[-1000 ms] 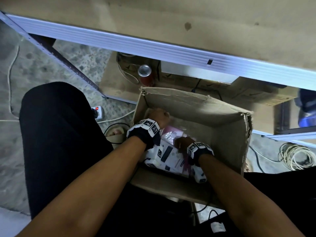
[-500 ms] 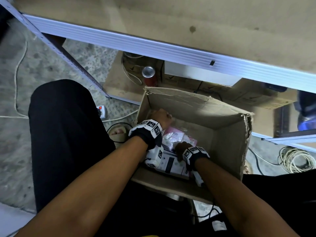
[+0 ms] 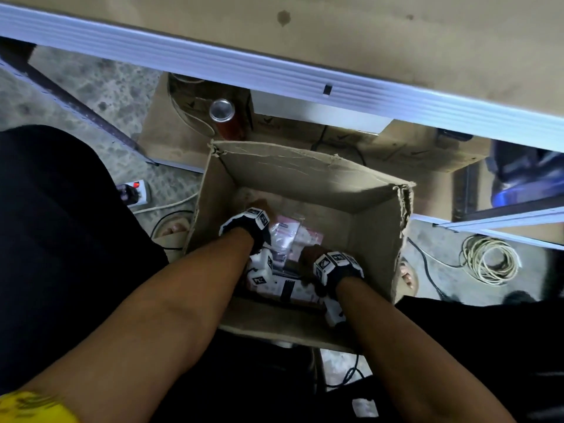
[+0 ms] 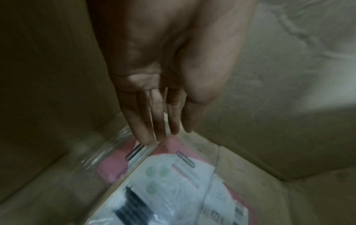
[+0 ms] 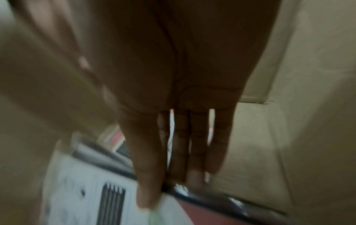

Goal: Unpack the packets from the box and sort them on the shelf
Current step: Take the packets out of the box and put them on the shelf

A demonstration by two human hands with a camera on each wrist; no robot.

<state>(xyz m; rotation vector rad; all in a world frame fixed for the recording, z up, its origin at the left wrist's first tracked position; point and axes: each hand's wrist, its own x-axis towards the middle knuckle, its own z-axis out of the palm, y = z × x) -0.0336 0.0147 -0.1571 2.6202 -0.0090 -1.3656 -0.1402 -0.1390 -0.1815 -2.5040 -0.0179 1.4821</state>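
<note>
An open cardboard box (image 3: pixel 375 227) sits on the floor between my legs. Pink and white packets (image 3: pixel 290 236) in clear plastic lie on its bottom. My left hand (image 3: pixel 254 210) reaches into the far left part of the box. Its straight fingers (image 4: pixel 163 121) point down, and the tips are at the top edge of a clear-wrapped packet (image 4: pixel 173 175). My right hand (image 3: pixel 308 254) is at the near side, its straight fingers (image 5: pixel 181 152) pushed down along the edge of a white packet (image 5: pixel 80 197). The wooden shelf (image 3: pixel 396 35) with a white metal rim runs above the box.
A red can (image 3: pixel 222 110) stands on flat cartons (image 3: pixel 171 129) under the shelf, behind the box. A power strip (image 3: pixel 137 193) and cables lie on the floor to the left, a coiled cable (image 3: pixel 488 261) to the right. A blue object (image 3: pixel 525 178) is at the far right.
Both hands stay inside the box and have sunk lower among the packets. The right hand has drawn slightly toward the near wall. The view has tilted a little.
</note>
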